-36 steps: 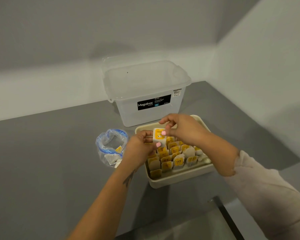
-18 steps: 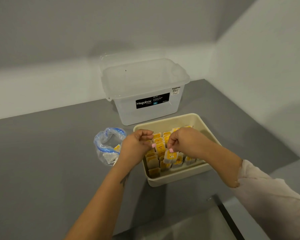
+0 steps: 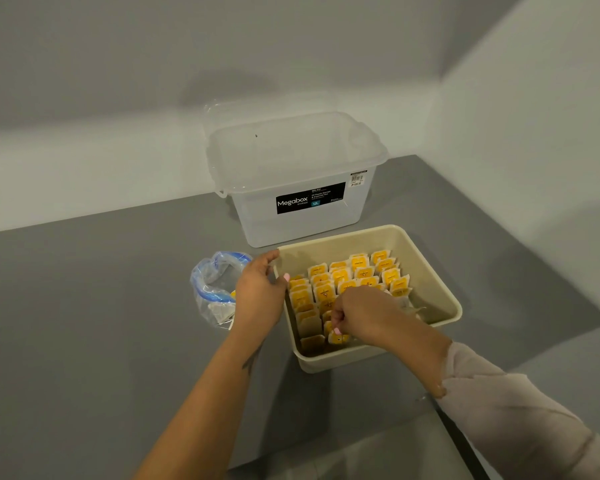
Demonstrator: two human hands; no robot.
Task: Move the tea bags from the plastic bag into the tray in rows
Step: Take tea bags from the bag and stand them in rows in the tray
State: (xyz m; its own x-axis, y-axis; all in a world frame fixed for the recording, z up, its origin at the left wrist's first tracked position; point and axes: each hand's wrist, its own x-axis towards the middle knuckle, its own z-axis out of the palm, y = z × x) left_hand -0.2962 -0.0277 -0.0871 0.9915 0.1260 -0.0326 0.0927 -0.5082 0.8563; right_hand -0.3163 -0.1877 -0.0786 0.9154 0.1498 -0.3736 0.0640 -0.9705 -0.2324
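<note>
Pinching a tea bag (image 3: 338,337) at the near end of the rows, the right hand (image 3: 362,313) reaches down into the beige tray (image 3: 430,271) on the grey desk (image 3: 84,323). Its grip is curled tight on that bag. Left hand (image 3: 258,296), fingers relaxed, rests against the tray's left rim. Just left of it lies the plastic bag (image 3: 215,282), and the clear storage box (image 3: 298,178) stands farther back.
</note>
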